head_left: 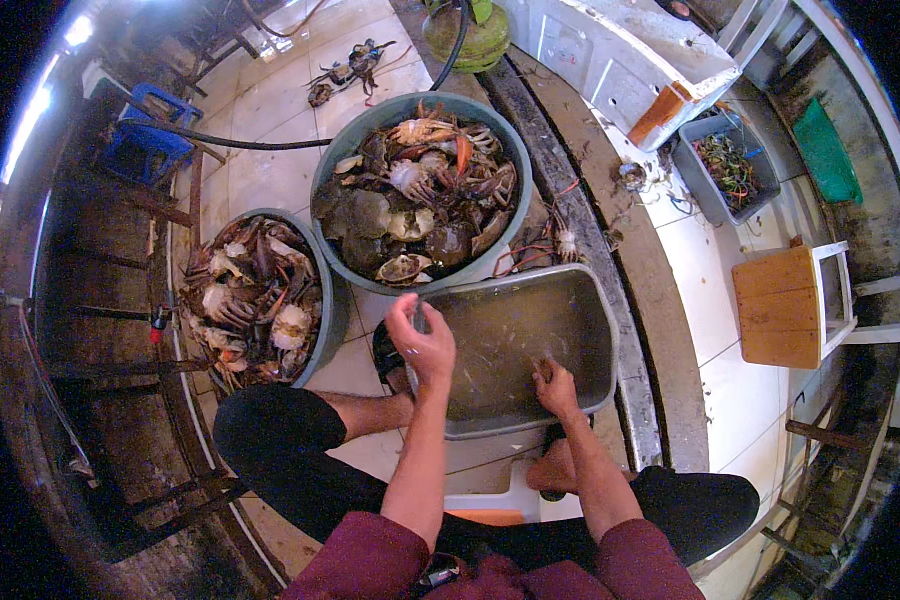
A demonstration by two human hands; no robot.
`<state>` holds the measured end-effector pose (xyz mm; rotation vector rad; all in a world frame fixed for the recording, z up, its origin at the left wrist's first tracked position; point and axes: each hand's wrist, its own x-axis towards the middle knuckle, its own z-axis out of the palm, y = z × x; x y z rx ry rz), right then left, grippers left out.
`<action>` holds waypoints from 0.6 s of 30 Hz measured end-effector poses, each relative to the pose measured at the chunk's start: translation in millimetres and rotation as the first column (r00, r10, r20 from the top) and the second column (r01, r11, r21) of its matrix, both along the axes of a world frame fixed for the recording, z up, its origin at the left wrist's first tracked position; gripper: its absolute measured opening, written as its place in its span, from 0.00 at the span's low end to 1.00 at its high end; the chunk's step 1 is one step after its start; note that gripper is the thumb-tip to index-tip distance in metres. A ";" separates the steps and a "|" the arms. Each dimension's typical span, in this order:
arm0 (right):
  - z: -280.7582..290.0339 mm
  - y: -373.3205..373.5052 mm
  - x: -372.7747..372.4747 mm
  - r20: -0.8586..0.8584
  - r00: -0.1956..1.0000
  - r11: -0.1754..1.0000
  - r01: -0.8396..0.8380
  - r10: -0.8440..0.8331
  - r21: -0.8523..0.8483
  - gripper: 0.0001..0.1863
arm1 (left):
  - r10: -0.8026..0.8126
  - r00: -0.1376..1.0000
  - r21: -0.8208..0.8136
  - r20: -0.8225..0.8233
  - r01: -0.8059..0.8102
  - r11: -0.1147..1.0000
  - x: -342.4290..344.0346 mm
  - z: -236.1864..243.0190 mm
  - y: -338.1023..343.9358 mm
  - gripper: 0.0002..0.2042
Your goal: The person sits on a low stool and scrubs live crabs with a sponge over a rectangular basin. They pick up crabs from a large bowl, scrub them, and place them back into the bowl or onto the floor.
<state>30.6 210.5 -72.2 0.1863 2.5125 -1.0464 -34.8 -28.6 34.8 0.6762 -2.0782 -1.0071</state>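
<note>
A grey rectangular basin [510, 345] of murky water stands on the floor between my feet. My left hand [425, 345] is raised over its left rim, fingers curved, with a gap between thumb and fingers and nothing visible in them. Over the right part of the water, my right hand [557, 390] pinches a small brownish piece whose kind I cannot make out. Beyond the basin is a large round tub [322, 225] heaped with crabs [435, 180] in water. A second round tub [332, 320], to my left, also holds piled crabs [255, 300].
Loose crabs [355, 68] lie on the far tiles; another crab [565, 243] lies beside the basin. A black hose [260, 143] reaches the large tub. A raised ledge [595, 270] runs along the right, with a grey bin [725, 165] and wooden stool [780, 307] beyond. A blue crate [148, 135] stands far left.
</note>
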 end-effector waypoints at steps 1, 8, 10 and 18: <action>-7.2 0.0 1.9 -0.043 0.999 1.000 -0.008 0.007 -0.006 0.22 | 0.015 1.000 -0.111 -0.013 -0.017 0.994 -6.0 10.5 -14.6 0.05; -15.6 -6.5 -0.4 -0.022 1.000 0.999 0.017 -0.018 -0.042 0.22 | -0.269 0.959 -0.245 0.091 0.284 0.927 -41.9 42.7 -66.0 0.11; -11.4 -8.0 -1.0 -0.029 0.999 0.999 0.031 -0.031 -0.022 0.21 | -0.269 0.956 -0.152 0.117 0.284 0.947 -41.4 37.9 -68.2 0.13; -29.7 2.7 7.9 -0.217 0.975 0.996 0.061 -0.045 0.069 0.18 | -0.270 0.945 -0.256 0.184 0.312 0.915 -16.0 9.2 -50.6 0.15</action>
